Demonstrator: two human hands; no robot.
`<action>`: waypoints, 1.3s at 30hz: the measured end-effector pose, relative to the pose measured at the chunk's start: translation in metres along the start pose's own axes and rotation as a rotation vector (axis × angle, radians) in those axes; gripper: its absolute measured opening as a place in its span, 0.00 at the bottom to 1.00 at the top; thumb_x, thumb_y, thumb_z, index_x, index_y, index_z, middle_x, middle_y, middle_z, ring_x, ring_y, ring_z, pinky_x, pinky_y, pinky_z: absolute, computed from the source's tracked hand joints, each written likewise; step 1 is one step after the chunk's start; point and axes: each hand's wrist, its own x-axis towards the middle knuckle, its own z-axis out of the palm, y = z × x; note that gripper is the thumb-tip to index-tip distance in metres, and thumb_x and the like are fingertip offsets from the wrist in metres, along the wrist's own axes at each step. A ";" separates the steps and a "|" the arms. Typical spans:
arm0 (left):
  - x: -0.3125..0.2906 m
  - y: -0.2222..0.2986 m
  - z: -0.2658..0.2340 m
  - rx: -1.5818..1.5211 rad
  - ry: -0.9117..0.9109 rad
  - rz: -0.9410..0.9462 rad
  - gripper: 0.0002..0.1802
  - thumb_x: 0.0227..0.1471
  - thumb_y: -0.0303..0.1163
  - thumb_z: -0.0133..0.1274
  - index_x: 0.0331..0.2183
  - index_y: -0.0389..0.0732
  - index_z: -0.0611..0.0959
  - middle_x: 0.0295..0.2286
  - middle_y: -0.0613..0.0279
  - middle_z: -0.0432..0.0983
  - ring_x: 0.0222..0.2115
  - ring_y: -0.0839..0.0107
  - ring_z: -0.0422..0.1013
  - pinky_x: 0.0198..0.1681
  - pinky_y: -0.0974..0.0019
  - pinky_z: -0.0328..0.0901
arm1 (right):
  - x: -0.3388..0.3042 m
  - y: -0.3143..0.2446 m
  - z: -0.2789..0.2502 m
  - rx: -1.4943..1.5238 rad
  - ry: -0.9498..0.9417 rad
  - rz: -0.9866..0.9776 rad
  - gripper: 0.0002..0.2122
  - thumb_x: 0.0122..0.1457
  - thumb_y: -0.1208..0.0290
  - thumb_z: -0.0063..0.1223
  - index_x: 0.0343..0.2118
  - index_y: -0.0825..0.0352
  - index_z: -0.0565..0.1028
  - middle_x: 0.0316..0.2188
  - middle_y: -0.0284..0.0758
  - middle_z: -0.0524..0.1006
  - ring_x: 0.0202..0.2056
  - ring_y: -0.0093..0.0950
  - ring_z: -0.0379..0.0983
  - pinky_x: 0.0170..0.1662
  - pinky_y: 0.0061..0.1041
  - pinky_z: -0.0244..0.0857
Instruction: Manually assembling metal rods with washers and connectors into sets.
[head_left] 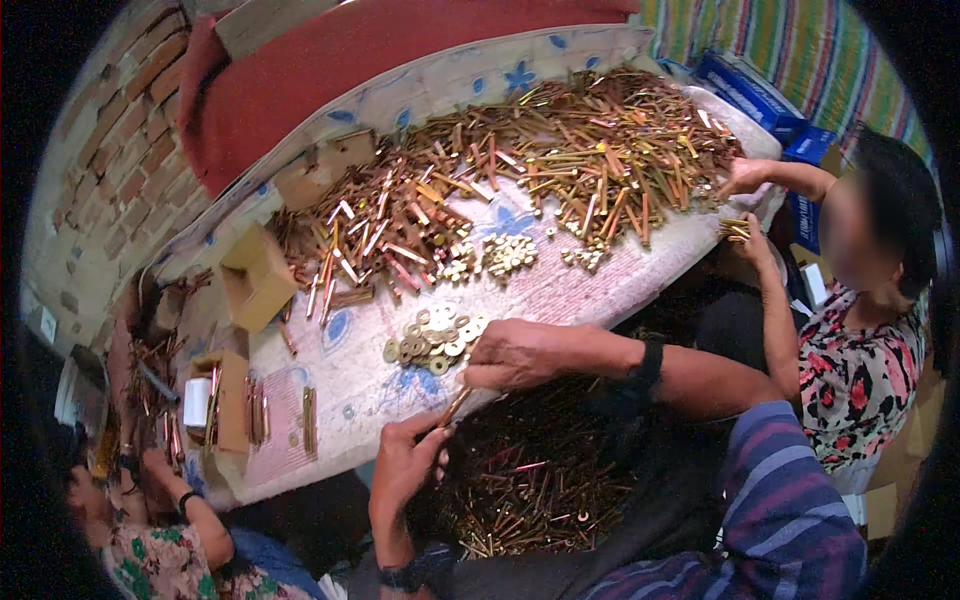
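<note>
Close to the table's front edge, my left hand [405,465] pinches a slim brass-coloured bolt [456,407], which slants up and to the right. My right hand [540,353] is closed, its fingertips curled down at the bolt's upper end; whatever small thing they grip is hidden. A heap of flat round washers [428,340] lies just left of my right hand. Beyond it sit small piles of gold-coloured nuts [509,254]. Below my hands, many more bolts [545,495] lie in a dark heap at my lap.
A long mound of bolts [620,150] covers the table's [330,375] far side. Cardboard boxes [233,400] and short rows of bolts stand at the left. One co-worker [850,330] at the right holds several bolts; another's hands [165,475] work at the lower left. Blue boxes [750,90] stand far right.
</note>
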 end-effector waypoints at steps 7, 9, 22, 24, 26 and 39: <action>0.001 -0.005 0.001 -0.045 0.015 -0.017 0.13 0.57 0.27 0.50 0.41 0.33 0.84 0.17 0.67 0.72 0.16 0.81 0.67 0.17 0.74 0.64 | -0.001 -0.009 -0.008 -0.007 -0.034 0.141 0.19 0.63 0.58 0.47 0.25 0.73 0.73 0.17 0.49 0.70 0.19 0.46 0.67 0.26 0.42 0.61; 0.003 -0.008 0.002 -0.083 -0.017 0.010 0.12 0.57 0.27 0.50 0.41 0.33 0.84 0.17 0.67 0.72 0.16 0.81 0.67 0.17 0.74 0.64 | 0.000 -0.008 -0.006 -0.057 -0.017 0.089 0.20 0.63 0.57 0.48 0.25 0.72 0.73 0.17 0.50 0.71 0.20 0.46 0.69 0.26 0.42 0.61; 0.002 -0.009 0.005 -0.016 0.011 0.053 0.13 0.57 0.26 0.50 0.41 0.33 0.84 0.19 0.67 0.73 0.17 0.81 0.69 0.17 0.73 0.66 | -0.003 -0.003 0.006 0.004 0.007 0.093 0.18 0.64 0.58 0.47 0.28 0.71 0.72 0.16 0.49 0.68 0.20 0.47 0.67 0.26 0.42 0.60; 0.002 -0.007 0.005 -0.002 0.027 0.051 0.13 0.56 0.25 0.51 0.42 0.33 0.83 0.20 0.67 0.73 0.18 0.81 0.69 0.18 0.74 0.66 | 0.002 -0.003 0.008 -0.005 -0.053 0.243 0.19 0.65 0.57 0.47 0.27 0.72 0.71 0.17 0.50 0.68 0.20 0.46 0.67 0.27 0.42 0.60; 0.002 -0.007 0.005 0.011 0.047 0.045 0.13 0.56 0.25 0.52 0.43 0.33 0.83 0.21 0.67 0.74 0.18 0.81 0.69 0.18 0.74 0.66 | 0.000 -0.012 0.001 0.028 -0.036 0.253 0.20 0.65 0.57 0.46 0.26 0.73 0.70 0.17 0.51 0.68 0.20 0.46 0.66 0.27 0.42 0.59; 0.007 -0.019 0.006 -0.060 -0.003 0.080 0.12 0.57 0.27 0.50 0.40 0.31 0.83 0.19 0.65 0.75 0.17 0.80 0.70 0.17 0.72 0.67 | 0.003 -0.011 0.001 0.041 -0.075 0.329 0.25 0.66 0.52 0.43 0.25 0.74 0.73 0.17 0.48 0.70 0.20 0.42 0.68 0.28 0.43 0.61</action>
